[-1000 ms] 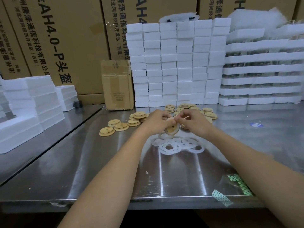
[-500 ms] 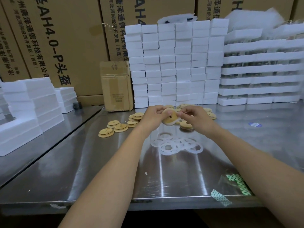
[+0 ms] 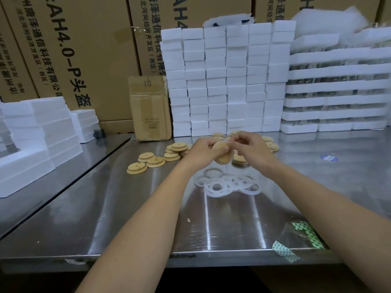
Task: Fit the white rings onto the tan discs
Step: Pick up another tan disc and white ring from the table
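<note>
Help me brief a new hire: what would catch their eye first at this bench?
Both hands meet mid-table, the left hand and right hand holding one tan disc between them above the steel table. Just nearer lies a tangle of white rings, with loose tan discs scattered to the left. Behind rises a wall of stacked white foam blocks.
</note>
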Available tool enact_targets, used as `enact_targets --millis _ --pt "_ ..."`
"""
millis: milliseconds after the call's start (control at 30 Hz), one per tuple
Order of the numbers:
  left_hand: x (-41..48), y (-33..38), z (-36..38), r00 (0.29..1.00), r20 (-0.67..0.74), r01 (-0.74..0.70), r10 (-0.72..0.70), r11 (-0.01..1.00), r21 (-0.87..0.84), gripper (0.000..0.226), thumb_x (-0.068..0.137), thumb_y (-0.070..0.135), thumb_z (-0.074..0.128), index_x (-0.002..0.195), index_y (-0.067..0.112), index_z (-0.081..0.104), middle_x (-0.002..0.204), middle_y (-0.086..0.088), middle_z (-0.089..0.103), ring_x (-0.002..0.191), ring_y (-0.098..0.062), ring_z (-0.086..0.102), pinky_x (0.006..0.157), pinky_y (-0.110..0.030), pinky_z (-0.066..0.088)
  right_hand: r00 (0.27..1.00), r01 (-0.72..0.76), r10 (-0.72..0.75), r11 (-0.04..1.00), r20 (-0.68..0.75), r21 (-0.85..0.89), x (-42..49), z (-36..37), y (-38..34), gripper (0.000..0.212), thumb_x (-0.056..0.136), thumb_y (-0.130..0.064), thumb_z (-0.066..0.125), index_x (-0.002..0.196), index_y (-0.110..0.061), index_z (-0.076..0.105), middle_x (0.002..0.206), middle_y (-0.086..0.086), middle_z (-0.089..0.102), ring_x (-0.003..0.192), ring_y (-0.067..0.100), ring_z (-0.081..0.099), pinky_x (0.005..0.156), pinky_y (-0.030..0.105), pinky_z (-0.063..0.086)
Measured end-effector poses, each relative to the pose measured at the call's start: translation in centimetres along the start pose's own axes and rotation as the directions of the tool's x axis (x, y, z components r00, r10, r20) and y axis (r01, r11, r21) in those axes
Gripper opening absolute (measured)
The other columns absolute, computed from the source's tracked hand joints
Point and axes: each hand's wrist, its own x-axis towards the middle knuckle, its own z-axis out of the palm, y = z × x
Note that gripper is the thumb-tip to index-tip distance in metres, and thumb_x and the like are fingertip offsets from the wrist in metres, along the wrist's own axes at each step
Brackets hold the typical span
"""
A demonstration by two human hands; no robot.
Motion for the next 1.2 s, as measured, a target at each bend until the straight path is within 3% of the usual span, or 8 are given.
enact_targets --millis 233,400,567,767,967,1067,1133,1200 --pt "0.2 0.1 -1.1 0.999 -0.033 0.015 -0.017 0.998 -0.057 0.02 0.099 0.027 0.078 0.117 0.019 0.082 0.077 0.025 0.076 0.069 0.016 0.065 0.057 -0.002 0.043 0.997 0.012 -0.01 0.999 0.073 -0.029 0.5 -1.3 0.8 0.019 0.099 -0.02 0.072 0.08 -0.016 0.071 0.074 -0.021 0.067 0.068 -0.007 0.058 0.061 0.004 0.04" --pt "-0.3 0.2 -1.2 0.998 -0.008 0.055 -0.056 0.997 -0.055 0.008 0.098 0.036 0.077 0.105 0.035 0.082 0.088 0.019 0.078 0.078 0.009 0.065 0.065 -0.014 0.049 0.988 -0.065 0.068 0.998 0.138 -0.027 0.6 -1.3 1.4 0.017 0.099 -0.031 0.073 0.097 -0.015 0.077 0.088 -0.015 0.075 0.08 -0.003 0.065 0.071 0.013 0.049" --pt "-0.5 -0.1 -0.8 0.996 0.002 0.09 -0.09 0.995 -0.036 0.017 0.096 0.042 0.08 0.11 0.033 0.081 0.1 0.011 0.081 0.092 -0.005 0.068 0.077 -0.025 0.052 0.964 -0.189 0.194 0.981 0.184 -0.043 0.7 -1.4 1.5 0.02 0.099 -0.034 0.074 0.088 -0.018 0.078 0.081 -0.017 0.076 0.07 -0.01 0.066 0.056 0.008 0.047" --pt "-0.5 -0.1 -1.4 0.992 -0.065 0.094 -0.107 0.98 -0.177 0.013 0.097 0.039 0.079 0.108 0.032 0.077 0.092 0.016 0.079 0.073 0.006 0.067 0.074 -0.024 0.051 0.945 -0.305 0.258 0.917 -0.203 -0.255 0.7 -1.9 1.8 0.038 0.106 -0.032 0.059 0.09 -0.002 0.076 0.076 -0.008 0.071 0.066 0.009 0.065 0.051 0.023 0.039" --pt "-0.6 -0.1 -1.3 0.991 -0.048 0.108 -0.122 0.966 -0.234 0.016 0.093 0.04 0.082 0.108 0.034 0.078 0.103 0.01 0.082 0.082 0.001 0.073 0.074 -0.021 0.055 0.931 -0.246 0.255 0.967 0.261 -0.071 -0.2 -0.7 0.2 0.036 0.099 -0.051 0.067 0.104 -0.017 0.077 0.098 -0.001 0.081 0.089 0.015 0.078 0.076 0.029 0.057" --pt "-0.7 -0.1 -1.1 0.988 -0.017 0.15 -0.156 0.97 -0.191 0.013 0.097 0.042 0.078 0.108 0.036 0.079 0.103 0.012 0.082 0.088 -0.001 0.076 0.073 -0.021 0.055 0.932 -0.272 0.271 0.962 0.242 -0.033 0.1 -0.5 0.5 0.033 0.097 -0.045 0.072 0.094 -0.012 0.077 0.083 0.002 0.077 0.075 0.015 0.072 0.073 0.029 0.057" --pt "-0.4 -0.4 -1.1 0.975 -0.101 0.177 -0.197 0.969 -0.172 0.011 0.101 0.038 0.073 0.109 0.033 0.077 0.107 0.011 0.08 0.094 -0.006 0.077 0.074 -0.024 0.052 0.935 -0.326 0.326 0.945 0.143 -0.02 0.3 -1.2 0.6 0.03 0.095 -0.042 0.074 0.084 -0.015 0.077 0.072 -0.001 0.073 0.064 0.012 0.067 0.061 0.023 0.055" --pt "-0.2 -0.9 -1.7 0.926 -0.323 0.185 -0.198 0.98 -0.07 0.012 0.104 0.031 0.067 0.109 0.027 0.077 0.108 0.01 0.076 0.096 -0.012 0.071 0.073 -0.027 0.049 0.928 -0.371 0.372 0.927 0.021 -0.053 0.6 -2.3 1.1 0.029 0.095 -0.042 0.073 0.082 -0.016 0.076 0.067 -0.004 0.072 0.055 0.008 0.063 0.056 0.024 0.047"
